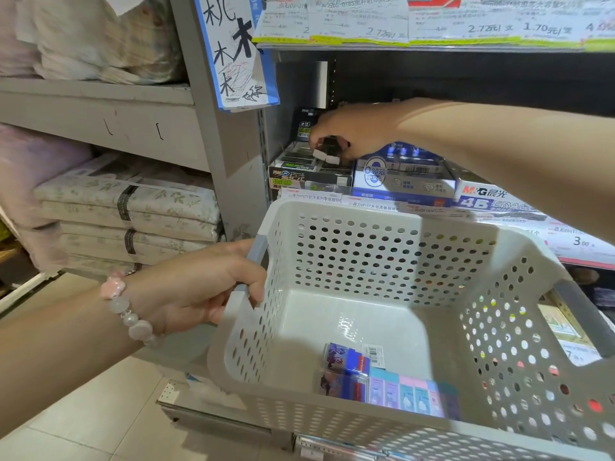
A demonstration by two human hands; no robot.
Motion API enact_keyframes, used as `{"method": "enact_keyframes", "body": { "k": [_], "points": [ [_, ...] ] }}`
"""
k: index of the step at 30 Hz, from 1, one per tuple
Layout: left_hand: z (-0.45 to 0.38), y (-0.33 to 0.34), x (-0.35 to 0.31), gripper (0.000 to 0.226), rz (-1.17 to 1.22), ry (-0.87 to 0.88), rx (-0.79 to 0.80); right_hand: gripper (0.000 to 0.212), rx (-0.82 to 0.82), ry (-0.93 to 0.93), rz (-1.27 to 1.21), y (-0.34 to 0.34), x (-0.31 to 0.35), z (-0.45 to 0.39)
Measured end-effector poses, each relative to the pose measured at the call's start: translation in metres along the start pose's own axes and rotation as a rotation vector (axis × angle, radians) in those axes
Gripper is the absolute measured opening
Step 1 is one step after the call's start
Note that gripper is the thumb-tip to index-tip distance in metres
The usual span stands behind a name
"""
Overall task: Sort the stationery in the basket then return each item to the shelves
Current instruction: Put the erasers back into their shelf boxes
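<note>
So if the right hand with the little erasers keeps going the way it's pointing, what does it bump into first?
Most likely the black display box of erasers just below and left of the right hand, which holds small black and white erasers above it. Depth is hard to judge, so the upright black box behind could come first.

shop | price labels (382, 31) on shelf edge | boxed erasers (402, 181) on display

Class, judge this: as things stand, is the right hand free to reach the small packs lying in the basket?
Probably not yet. The right hand grips small black and white items over the black display box on the shelf. The packs lie uncovered in the open-topped basket.
</note>
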State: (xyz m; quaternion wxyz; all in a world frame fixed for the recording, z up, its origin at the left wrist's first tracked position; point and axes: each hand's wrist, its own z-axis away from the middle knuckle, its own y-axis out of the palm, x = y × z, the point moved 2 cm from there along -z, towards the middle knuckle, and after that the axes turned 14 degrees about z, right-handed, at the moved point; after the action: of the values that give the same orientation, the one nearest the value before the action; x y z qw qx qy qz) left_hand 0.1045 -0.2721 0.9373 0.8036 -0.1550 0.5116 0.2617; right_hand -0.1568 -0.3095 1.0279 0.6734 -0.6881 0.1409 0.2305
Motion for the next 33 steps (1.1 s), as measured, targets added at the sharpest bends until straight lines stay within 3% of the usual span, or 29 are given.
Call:
{"method": "enact_keyframes", "body": {
  "k": [5, 9, 12, 13, 16, 21, 33],
  "points": [
    [-0.002, -0.002, 0.001, 0.054, -0.001, 0.006, 0.010, 0.052, 0.021, 0.037, 0.031, 0.006, -0.002, -0.010],
    [-0.005, -0.004, 0.002, 0.055, 0.003, 0.008, 0.029, 0.059, 0.001, 0.179, -0.164, -0.001, -0.001, -0.006],
    [-0.007, -0.005, 0.002, 0.054, 0.012, 0.008, 0.049, 0.025, -0.059, 0.390, -0.204, -0.013, -0.005, -0.009],
    [-0.008, -0.004, 0.002, 0.054, 0.017, 0.009, 0.054, 0.023, -0.052, 0.445, -0.221, -0.014, -0.006, -0.011],
    [-0.009, -0.004, 0.002, 0.057, 0.019, 0.016, 0.065, 0.041, 0.075, 0.538, -0.306, -0.009, -0.003, -0.016],
    [-0.009, -0.005, 0.002, 0.061, 0.024, 0.020, 0.073, 0.027, 0.142, 0.538, -0.397, -0.002, 0.006, -0.025],
    [-0.006, -0.007, 0.003, 0.063, 0.005, 0.021, 0.058, 0.034, 0.125, 0.436, -0.801, 0.006, 0.008, -0.041]
  ]
}}
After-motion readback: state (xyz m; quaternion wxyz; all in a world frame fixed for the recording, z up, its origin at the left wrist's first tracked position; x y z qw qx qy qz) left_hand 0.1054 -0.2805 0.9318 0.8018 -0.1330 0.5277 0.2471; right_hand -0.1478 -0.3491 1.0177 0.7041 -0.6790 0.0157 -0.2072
